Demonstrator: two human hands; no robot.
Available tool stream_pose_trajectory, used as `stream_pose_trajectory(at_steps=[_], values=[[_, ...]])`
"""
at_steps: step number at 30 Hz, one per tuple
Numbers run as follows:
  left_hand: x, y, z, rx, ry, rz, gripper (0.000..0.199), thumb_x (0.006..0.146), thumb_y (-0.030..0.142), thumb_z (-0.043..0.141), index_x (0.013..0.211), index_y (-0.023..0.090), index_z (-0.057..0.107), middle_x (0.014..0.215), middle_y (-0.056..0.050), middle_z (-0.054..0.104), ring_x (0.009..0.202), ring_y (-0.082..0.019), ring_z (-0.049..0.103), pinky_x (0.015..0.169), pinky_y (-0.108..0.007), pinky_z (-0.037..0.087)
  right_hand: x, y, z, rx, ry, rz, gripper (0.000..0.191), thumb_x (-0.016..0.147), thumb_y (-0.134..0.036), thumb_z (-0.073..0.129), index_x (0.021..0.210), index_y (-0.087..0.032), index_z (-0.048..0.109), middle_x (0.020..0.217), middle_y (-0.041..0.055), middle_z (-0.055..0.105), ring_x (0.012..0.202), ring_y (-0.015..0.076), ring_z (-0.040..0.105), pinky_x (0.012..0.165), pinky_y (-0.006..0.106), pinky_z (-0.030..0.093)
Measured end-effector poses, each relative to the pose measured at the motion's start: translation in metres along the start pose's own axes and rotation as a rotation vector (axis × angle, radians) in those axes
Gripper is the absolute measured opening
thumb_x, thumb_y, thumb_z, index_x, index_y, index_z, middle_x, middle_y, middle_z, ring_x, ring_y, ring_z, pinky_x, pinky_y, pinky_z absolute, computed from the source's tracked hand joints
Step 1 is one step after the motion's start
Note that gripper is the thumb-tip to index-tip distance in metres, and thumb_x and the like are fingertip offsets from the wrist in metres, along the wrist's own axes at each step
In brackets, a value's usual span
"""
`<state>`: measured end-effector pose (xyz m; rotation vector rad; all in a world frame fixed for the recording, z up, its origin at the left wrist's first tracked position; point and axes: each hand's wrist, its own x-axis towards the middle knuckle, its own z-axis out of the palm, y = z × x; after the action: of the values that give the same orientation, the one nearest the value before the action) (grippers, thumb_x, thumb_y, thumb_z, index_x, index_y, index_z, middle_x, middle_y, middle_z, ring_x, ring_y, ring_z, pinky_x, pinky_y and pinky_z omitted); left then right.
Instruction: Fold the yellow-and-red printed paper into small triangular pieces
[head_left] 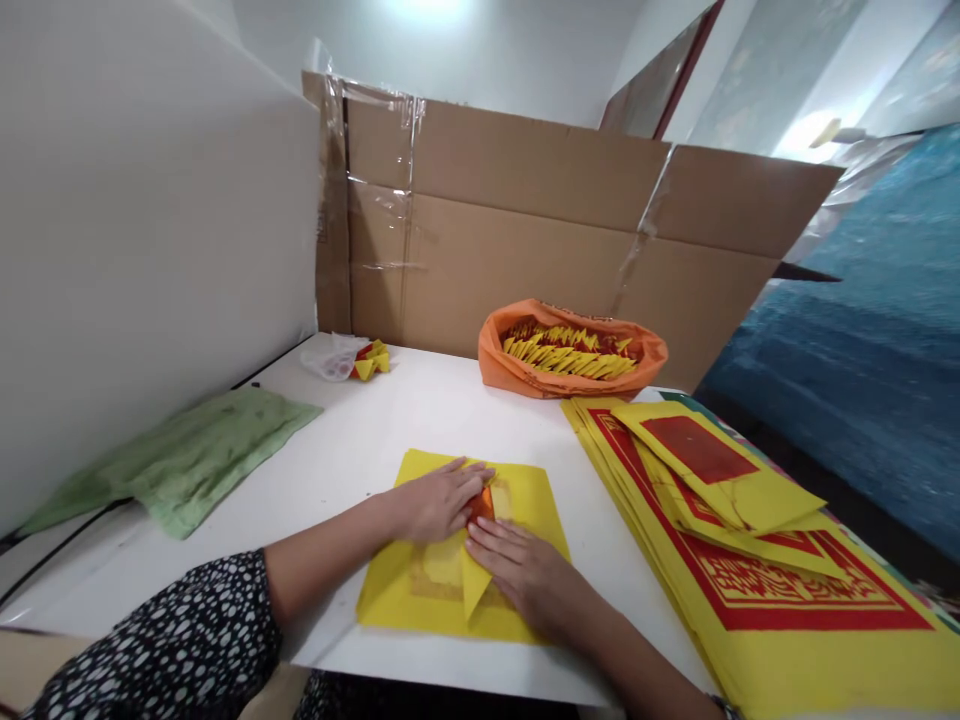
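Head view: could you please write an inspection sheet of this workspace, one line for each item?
Surface: white table, partly covered.
Work pieces: yellow sheet under folded yellow piece; printed paper stack, right; orange bag holding folded pieces.
Clutter: rumpled green cloth, left; plastic bag and yellow-and-red pieces.
Hands: left hand and right hand on the folded yellow piece.
Cables: dark cord beside the green cloth.
Surroundings: cardboard panel behind; blue sheet, right.
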<state>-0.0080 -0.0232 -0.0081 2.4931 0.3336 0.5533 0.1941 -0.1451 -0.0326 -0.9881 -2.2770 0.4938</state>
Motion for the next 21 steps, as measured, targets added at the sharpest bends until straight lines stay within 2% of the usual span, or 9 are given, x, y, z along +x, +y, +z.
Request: stream_pose_trajectory(at_steps=[4,8,11,14,17,19,21], values=[[0.002,-0.009,0.000,-0.018,0.000,0.023,0.047,0.090,0.022,0.056,0.136,0.024,0.051,0.140,-0.011,0.054,0.133,-0.027,0.046,0.118,-0.043,0.020,0.000,-0.002,-0.002,-0.007,-0.003,-0.021,0.069,0.081,-0.001,0.058,0.140,-0.035,0.046,0.137,-0.0001,0.055,0.128,0.0247,0.052,0.108,0.050,0.044],[-0.006,-0.006,0.009,0.018,-0.022,-0.025,0.042,0.093,0.024,0.052,0.135,0.026,0.053,0.146,-0.008,0.047,0.140,-0.026,0.036,0.118,-0.046,0.016,0.004,-0.006,-0.011,0.010,-0.067,0.053,0.064,0.081,-0.002,0.058,0.136,-0.035,0.052,0.136,-0.0006,0.057,0.127,0.0233,0.054,0.108,0.049,0.044],[-0.014,0.003,0.016,0.062,0.005,-0.117,0.037,0.095,0.020,0.049,0.132,0.020,0.056,0.147,-0.011,0.046,0.139,-0.024,0.037,0.116,-0.042,0.025,0.004,-0.004,-0.013,-0.009,-0.101,0.070,0.053,0.084,-0.006,0.059,0.131,-0.029,0.058,0.135,0.0021,0.058,0.127,0.0218,0.053,0.109,0.046,0.043],[-0.017,0.012,0.016,0.070,-0.023,-0.195,0.035,0.094,0.019,0.053,0.128,0.015,0.058,0.144,-0.015,0.048,0.136,-0.023,0.043,0.113,-0.039,0.033,0.000,0.000,-0.009,-0.041,-0.034,-0.004,0.033,0.090,-0.014,0.057,0.119,-0.026,0.067,0.124,0.0035,0.067,0.120,0.0206,0.060,0.104,0.044,0.045],[-0.018,0.016,0.010,0.064,-0.102,-0.221,0.044,0.091,0.022,0.060,0.133,0.016,0.054,0.147,-0.015,0.043,0.139,-0.028,0.036,0.116,-0.048,0.026,-0.003,0.001,-0.006,-0.054,0.054,-0.048,0.021,0.092,-0.020,0.057,0.105,-0.028,0.072,0.109,0.0032,0.074,0.100,0.0201,0.068,0.091,0.041,0.050],[-0.019,0.017,0.004,0.041,-0.151,-0.219,0.051,0.089,0.027,0.063,0.138,0.020,0.050,0.151,-0.013,0.037,0.142,-0.031,0.030,0.117,-0.054,0.019,-0.001,-0.001,-0.006,-0.015,0.091,0.065,0.018,0.091,-0.021,0.058,0.097,-0.028,0.074,0.098,0.0022,0.076,0.088,0.0194,0.068,0.083,0.038,0.050],[-0.020,0.016,0.000,0.010,-0.177,-0.210,0.057,0.087,0.028,0.065,0.141,0.022,0.047,0.153,-0.011,0.034,0.144,-0.032,0.026,0.117,-0.056,0.016,0.005,-0.002,-0.008,0.067,0.120,0.259,0.014,0.089,-0.022,0.060,0.091,-0.026,0.074,0.088,0.0010,0.076,0.078,0.0185,0.067,0.076,0.034,0.049]])
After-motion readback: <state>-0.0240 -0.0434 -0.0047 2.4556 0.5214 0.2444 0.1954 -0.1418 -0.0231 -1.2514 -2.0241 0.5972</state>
